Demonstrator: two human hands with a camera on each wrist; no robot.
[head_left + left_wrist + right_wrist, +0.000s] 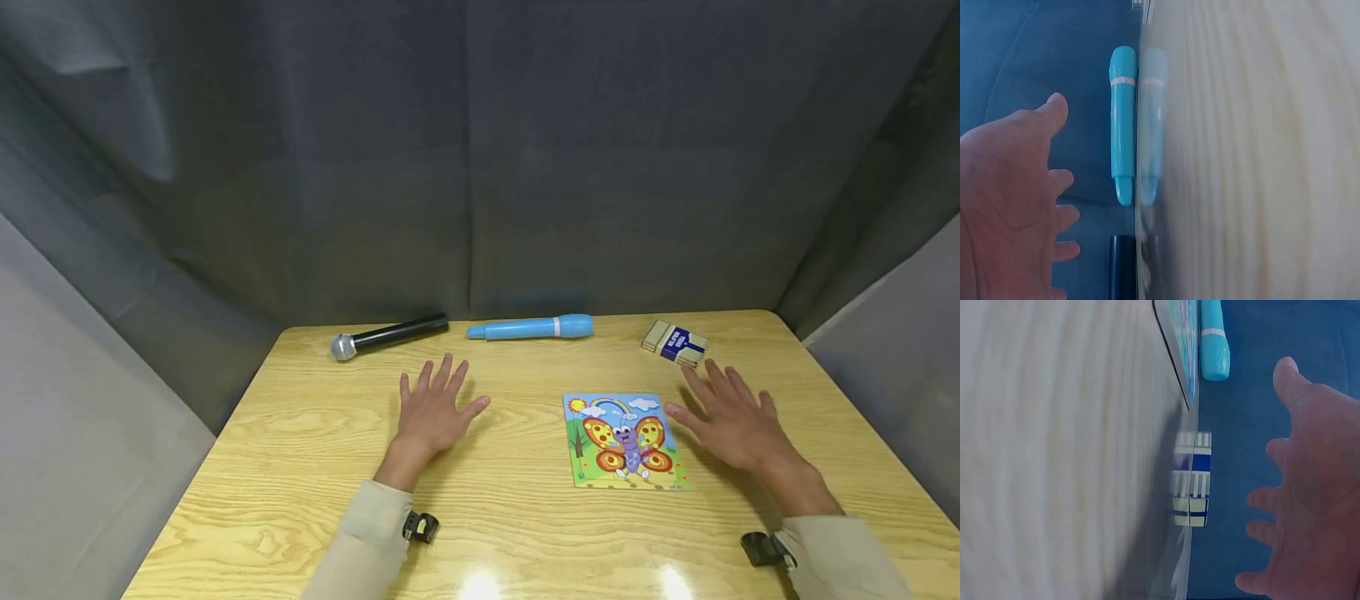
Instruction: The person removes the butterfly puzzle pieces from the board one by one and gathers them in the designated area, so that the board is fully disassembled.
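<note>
My left hand point(433, 417) is held over the table with fingers spread, nothing in it. Beyond its fingertips lies a black microphone point(397, 334) with a silver mesh head. A light blue toy microphone point(525, 328) with a pale ring lies to the right of that; it also shows in the left wrist view point(1124, 125). Fingers apart and holding nothing, my right hand point(735, 425) hovers just right of a square butterfly picture board point(630, 442). Past its fingertips sits a small cream-striped box point(675, 343) with a blue label, seen low from the side in the right wrist view point(1199, 481).
The light wood table point(300, 475) has its far edge against a dark grey curtain point(465, 167). Pale panels point(67, 417) flank it on both sides. A small black camera is strapped at each sleeve cuff.
</note>
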